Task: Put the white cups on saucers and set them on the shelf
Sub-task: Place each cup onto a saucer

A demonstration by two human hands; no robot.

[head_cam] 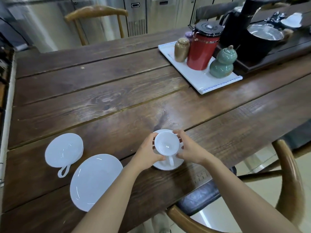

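A: Item one, lower left of the frame: second white cup (64,149), upright on the desk (104,91), handle toward the near edge. Why there?

B: Staged, I'd judge. It stands apart from any saucer, waiting its turn. It may be sitting on something white of its own; the rim edge is too blurred to tell.

A: Item two, just right of it: spare saucer (96,181), lying flat and bare near the desk's front edge.

B: Close beside that cup, so the pairing is a short reach.

A: Item three, lower centre: left hand (148,153), fingers curled round the left wall of the white cup (167,145).

B: Pinching it, with the right hand (189,148) clasping the opposite wall. Both sides are held so the cup stays level and centred.

A: Beneath it?

B: A saucer (164,166) with a thin dark rim line, flat on the desk. The cup is upright, handle pointing at the wearer. Whether its foot is already seated in the saucer's well I cannot say.

A: Item four, upper right: white tray (198,79) with a tan jar (181,49), red canister (202,49) and green gourd jar (222,63).

B: Well apart from the work; not involved. No shelf is in view, so that step is not yet done.
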